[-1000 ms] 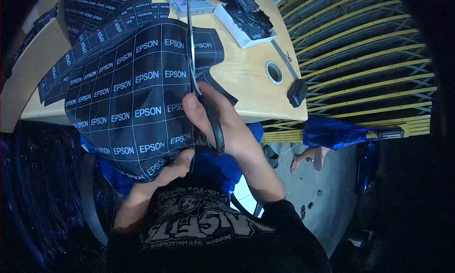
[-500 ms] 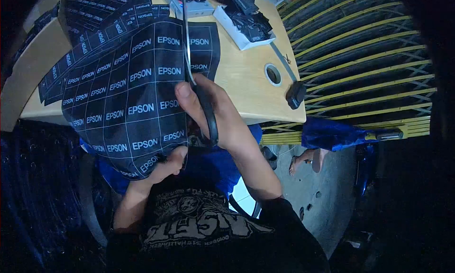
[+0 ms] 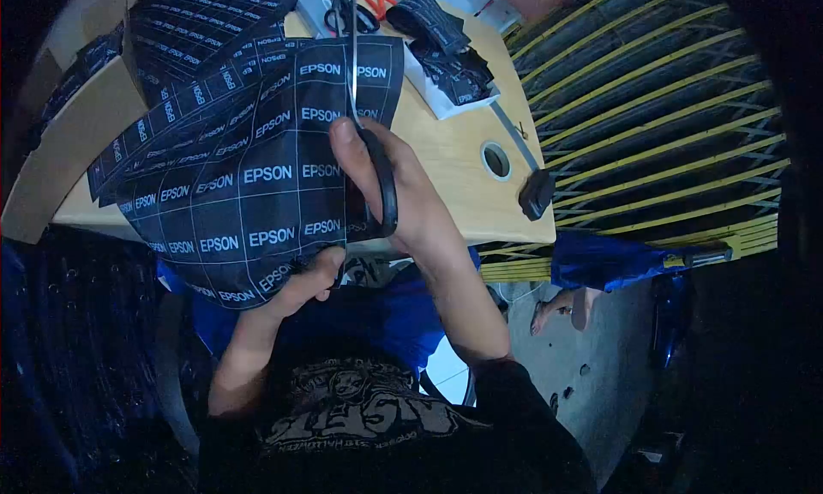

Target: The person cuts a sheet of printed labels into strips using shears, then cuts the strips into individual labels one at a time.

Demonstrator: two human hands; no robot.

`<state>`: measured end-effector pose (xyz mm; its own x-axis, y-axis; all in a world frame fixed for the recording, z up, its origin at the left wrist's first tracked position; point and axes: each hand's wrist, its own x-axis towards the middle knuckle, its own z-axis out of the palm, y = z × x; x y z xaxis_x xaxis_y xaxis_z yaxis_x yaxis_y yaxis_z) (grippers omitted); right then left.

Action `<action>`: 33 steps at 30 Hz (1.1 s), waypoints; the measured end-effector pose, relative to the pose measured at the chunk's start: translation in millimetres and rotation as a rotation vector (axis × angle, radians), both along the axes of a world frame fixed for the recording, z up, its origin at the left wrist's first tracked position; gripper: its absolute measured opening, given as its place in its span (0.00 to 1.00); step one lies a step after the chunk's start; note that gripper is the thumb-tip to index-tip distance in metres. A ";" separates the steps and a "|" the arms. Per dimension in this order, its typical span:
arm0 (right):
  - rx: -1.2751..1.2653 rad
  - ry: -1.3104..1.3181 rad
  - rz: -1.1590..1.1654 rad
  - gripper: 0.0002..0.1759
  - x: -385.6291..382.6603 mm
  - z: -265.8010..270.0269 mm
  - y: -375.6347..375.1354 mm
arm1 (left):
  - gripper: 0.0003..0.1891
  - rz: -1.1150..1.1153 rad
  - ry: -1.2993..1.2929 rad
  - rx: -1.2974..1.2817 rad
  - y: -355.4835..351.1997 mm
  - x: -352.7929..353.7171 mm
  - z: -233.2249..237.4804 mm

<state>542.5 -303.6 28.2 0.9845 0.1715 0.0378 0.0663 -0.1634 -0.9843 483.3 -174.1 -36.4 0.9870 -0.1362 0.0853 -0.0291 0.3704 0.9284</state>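
A large black sheet [image 3: 231, 207] printed with white EPSON words and thin grid lines hangs over the table's near edge. My left hand [image 3: 304, 284] pinches its lower right edge between thumb and fingers. Black-handled scissors [image 3: 388, 185] are in my right hand [image 3: 407, 181], with thumb and fingers wrapped round the handles. Their long blade points away from me, along a grid line near the sheet's right side. One strip of print lies right of the blade. The lower blade is hidden by the sheet.
On the wooden table [image 3: 454, 185] stand a cardboard box [image 3: 81, 142] and a white box [image 3: 444, 102] of cut black pieces. Printed sheets [image 3: 206, 18], orange-handled scissors [image 3: 375, 3] and a black object [image 3: 537, 194] lie there too. A yellow-slatted gate [image 3: 651, 108] is at right.
The view has shifted, so the table sits lower in it. My right hand and the scissors are slightly further right, and the sheet has more folds. Both hands keep their hold.
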 end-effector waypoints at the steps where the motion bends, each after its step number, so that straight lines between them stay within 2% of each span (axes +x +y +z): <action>1: 0.000 -0.003 0.003 0.26 1.8 -2.1 0.5 | 0.04 0.003 -0.003 0.000 0.0 0.5 -1.5; 4: 0.069 -0.019 0.015 0.26 6.2 -3.4 2.5 | 0.03 0.016 -0.072 0.031 0.4 1.4 -4.8; 7: -0.015 0.017 0.029 0.27 5.1 0.9 0.5 | 0.04 -0.014 0.013 0.049 0.5 -1.3 -3.3; 10: -0.001 0.008 0.027 0.28 3.0 2.7 1.4 | 0.03 0.012 0.031 0.064 -0.6 -3.9 -1.1; 13: 0.003 0.106 -0.021 0.28 5.5 -0.9 0.9 | 0.03 0.061 0.016 0.045 -1.9 -4.0 2.5; 21: 0.049 0.103 0.020 0.31 5.3 1.8 2.3 | 0.03 -0.013 0.082 0.108 -2.3 -2.7 -1.6; 22: 0.086 0.015 -0.004 0.31 8.5 -6.8 2.7 | 0.03 -0.014 0.084 0.108 -2.1 -3.2 -0.9; 25: 0.098 0.053 0.013 0.31 11.2 -4.5 3.7 | 0.03 -0.013 0.048 0.014 -2.0 -2.4 -0.1; 27: 0.015 0.064 0.017 0.31 11.2 0.9 2.6 | 0.02 0.026 0.014 0.142 -2.5 -1.3 -2.2; 33: 0.136 0.077 0.001 0.28 13.4 -1.8 6.8 | 0.02 0.025 -0.025 0.040 -2.3 -1.7 -3.4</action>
<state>556.0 -296.8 26.4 0.9851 0.1713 -0.0150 -0.0103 -0.0281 -0.9996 481.6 -176.3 -39.8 0.9877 -0.1157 0.1054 -0.0615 0.3322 0.9412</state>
